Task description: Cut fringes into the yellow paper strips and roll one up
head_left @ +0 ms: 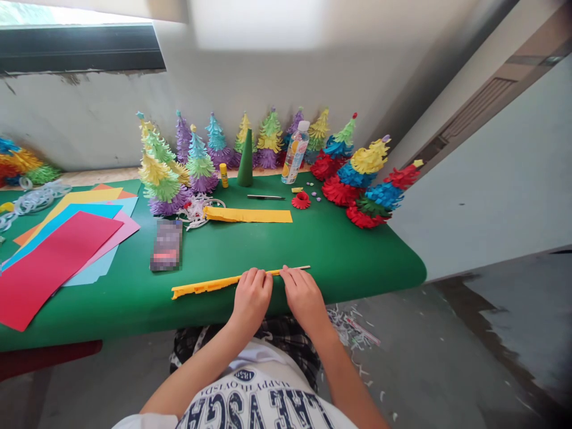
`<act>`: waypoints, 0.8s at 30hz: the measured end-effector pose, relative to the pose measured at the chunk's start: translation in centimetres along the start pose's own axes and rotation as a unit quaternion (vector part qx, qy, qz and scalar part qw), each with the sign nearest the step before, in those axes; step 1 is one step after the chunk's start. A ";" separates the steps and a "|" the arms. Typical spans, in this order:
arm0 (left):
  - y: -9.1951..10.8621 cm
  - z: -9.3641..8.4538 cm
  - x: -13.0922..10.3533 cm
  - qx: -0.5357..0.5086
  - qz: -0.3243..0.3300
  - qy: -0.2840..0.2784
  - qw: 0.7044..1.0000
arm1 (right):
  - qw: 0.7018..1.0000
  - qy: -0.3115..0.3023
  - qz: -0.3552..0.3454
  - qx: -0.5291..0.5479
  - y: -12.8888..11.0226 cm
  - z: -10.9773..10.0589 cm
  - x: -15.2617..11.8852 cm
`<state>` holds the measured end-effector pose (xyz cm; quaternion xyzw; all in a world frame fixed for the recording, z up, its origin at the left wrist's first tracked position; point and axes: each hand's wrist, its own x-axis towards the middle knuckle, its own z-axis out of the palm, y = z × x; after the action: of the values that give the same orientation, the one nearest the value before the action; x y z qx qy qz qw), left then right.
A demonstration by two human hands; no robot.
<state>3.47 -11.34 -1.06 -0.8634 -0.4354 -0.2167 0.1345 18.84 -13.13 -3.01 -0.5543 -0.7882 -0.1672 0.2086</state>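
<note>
A narrow yellow paper strip lies near the front edge of the green table, its left part ragged along the side. A thin pale stick pokes out past its right end. My left hand has its fingers curled over the strip, with the fingertips pressed together on it. Close beside it, my right hand pinches the strip's right end where the stick comes out. The fingers hide part of the paper. Farther back lies another yellow strip, flat and fringed at its left end.
Fringed paper trees line the back, around a green cone, a bottle and a glue stick. A phone, a pen, a red fringed ring and coloured sheets lie on the table. Paper scraps litter the floor.
</note>
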 end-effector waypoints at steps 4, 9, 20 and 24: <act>0.1 0.2 -0.1 0.008 -0.008 -0.018 1.000 | 1.000 -0.009 0.003 0.004 0.1 0.0 -0.2; 0.1 0.3 -0.2 0.021 -0.005 -0.020 1.000 | 0.999 -0.021 0.007 0.030 0.6 -0.1 -0.2; 0.1 0.4 -0.3 0.025 -0.012 -0.058 0.998 | 1.000 -0.018 0.003 0.012 0.6 -0.5 0.0; 0.1 0.1 -0.2 0.008 -0.012 -0.065 0.998 | 1.000 -0.018 0.003 -0.002 0.6 -0.7 0.1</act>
<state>3.45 -11.47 -1.30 -0.8693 -0.4553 -0.1578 0.1102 19.50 -13.14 -2.32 -0.5597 -0.7900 -0.1583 0.1937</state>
